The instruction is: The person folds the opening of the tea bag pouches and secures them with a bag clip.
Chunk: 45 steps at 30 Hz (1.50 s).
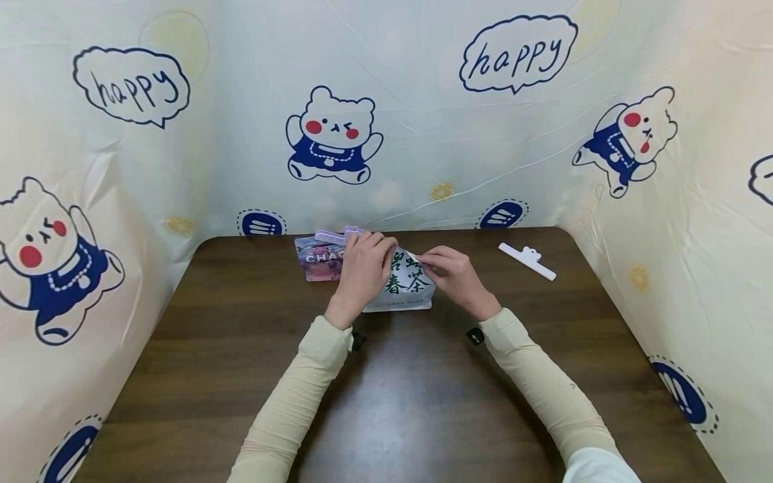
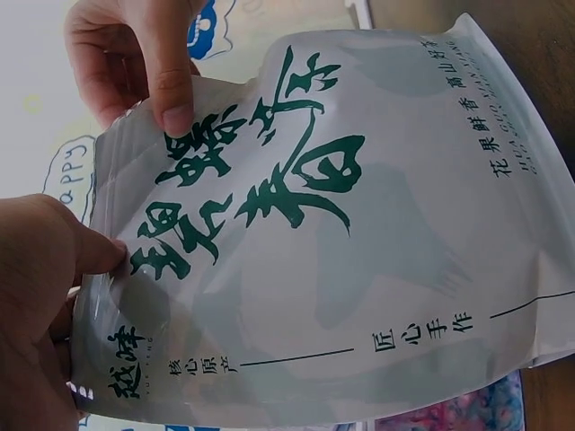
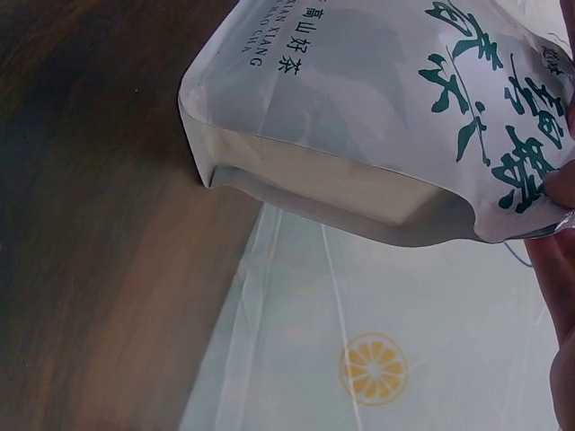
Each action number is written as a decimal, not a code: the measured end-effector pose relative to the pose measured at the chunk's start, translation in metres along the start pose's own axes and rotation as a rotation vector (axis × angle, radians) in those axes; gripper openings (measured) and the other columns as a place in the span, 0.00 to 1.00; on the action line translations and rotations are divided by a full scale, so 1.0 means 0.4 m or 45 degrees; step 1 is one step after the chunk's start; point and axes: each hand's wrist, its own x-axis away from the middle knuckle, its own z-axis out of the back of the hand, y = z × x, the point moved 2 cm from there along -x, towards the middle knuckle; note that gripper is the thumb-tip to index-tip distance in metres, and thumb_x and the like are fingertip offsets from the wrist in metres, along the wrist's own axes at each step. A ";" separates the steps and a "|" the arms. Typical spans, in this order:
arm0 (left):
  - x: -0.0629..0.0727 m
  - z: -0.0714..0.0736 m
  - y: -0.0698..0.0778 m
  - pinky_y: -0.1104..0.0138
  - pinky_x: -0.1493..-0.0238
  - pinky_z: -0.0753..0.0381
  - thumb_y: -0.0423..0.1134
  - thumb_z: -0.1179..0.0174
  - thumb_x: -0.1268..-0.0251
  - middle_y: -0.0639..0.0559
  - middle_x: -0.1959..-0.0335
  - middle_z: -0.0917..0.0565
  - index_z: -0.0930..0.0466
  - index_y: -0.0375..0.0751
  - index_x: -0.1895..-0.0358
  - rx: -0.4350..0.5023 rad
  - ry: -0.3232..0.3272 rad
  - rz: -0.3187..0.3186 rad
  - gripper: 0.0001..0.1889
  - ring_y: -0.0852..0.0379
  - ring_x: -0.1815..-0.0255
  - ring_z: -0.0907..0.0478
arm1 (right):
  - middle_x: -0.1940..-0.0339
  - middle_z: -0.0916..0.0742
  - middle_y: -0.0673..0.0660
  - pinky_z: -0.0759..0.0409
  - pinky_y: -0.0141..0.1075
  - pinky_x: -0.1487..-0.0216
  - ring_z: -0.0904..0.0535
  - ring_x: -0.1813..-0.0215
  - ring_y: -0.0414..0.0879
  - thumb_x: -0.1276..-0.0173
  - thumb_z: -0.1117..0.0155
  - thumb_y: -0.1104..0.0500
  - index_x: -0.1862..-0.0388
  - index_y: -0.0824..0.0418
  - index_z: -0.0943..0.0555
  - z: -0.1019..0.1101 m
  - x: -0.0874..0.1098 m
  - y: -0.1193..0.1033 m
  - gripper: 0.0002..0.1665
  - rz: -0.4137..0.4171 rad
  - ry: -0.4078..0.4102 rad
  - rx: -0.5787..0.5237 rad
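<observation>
A white tea pouch (image 1: pixel 400 298) with green characters stands between the two hands near the table's far side. My left hand (image 1: pixel 365 261) pinches its top edge at the left corner. At the right end of the same edge my right hand (image 1: pixel 453 274) pinches the film between thumb and fingers. In the left wrist view the pouch (image 2: pixel 314 224) spreads flat-faced, its left thumb (image 2: pixel 99 250) pressed on the upper strip. From the right wrist view the folded base of the pouch (image 3: pixel 341 184) shows; most of the right hand (image 3: pixel 561 269) lies outside the frame.
Behind the left hand lies a pink and purple printed bag (image 1: pixel 320 258) with a lilac sealing clip (image 1: pixel 331 237) at its top. A white sealing clip (image 1: pixel 527 260) rests at the far right of the brown table (image 1: pixel 398 402). Printed cloth (image 1: pixel 417 147) hangs around the table.
</observation>
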 end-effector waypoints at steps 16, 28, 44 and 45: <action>0.001 -0.009 -0.002 0.56 0.56 0.33 0.35 0.41 0.26 0.48 0.63 0.13 0.12 0.40 0.55 -0.009 0.018 -0.011 0.08 0.49 0.61 0.23 | 0.61 0.09 0.60 0.14 0.42 0.55 0.13 0.59 0.50 0.45 0.26 0.78 0.55 0.67 0.11 0.005 0.001 0.002 0.18 -0.024 -0.010 -0.011; -0.017 -0.026 0.032 0.54 0.52 0.31 0.41 0.36 0.29 0.49 0.61 0.15 0.13 0.43 0.56 -0.131 -0.061 -0.192 0.07 0.49 0.56 0.21 | 0.59 0.09 0.61 0.14 0.41 0.54 0.11 0.58 0.52 0.44 0.26 0.78 0.55 0.68 0.11 0.018 -0.002 0.014 0.18 -0.080 -0.011 -0.066; -0.021 -0.062 0.052 0.57 0.53 0.31 0.46 0.38 0.26 0.53 0.63 0.15 0.12 0.46 0.58 -0.141 -0.023 -0.212 0.09 0.53 0.59 0.21 | 0.61 0.09 0.59 0.14 0.42 0.58 0.12 0.60 0.50 0.44 0.23 0.73 0.57 0.65 0.11 0.043 0.008 0.034 0.15 -0.128 0.020 -0.079; -0.022 -0.063 0.052 0.57 0.53 0.31 0.46 0.38 0.26 0.53 0.63 0.14 0.12 0.46 0.58 -0.132 -0.013 -0.207 0.09 0.52 0.59 0.20 | 0.61 0.09 0.59 0.14 0.42 0.57 0.12 0.60 0.50 0.43 0.23 0.73 0.57 0.65 0.11 0.046 0.006 0.035 0.14 -0.129 0.014 -0.077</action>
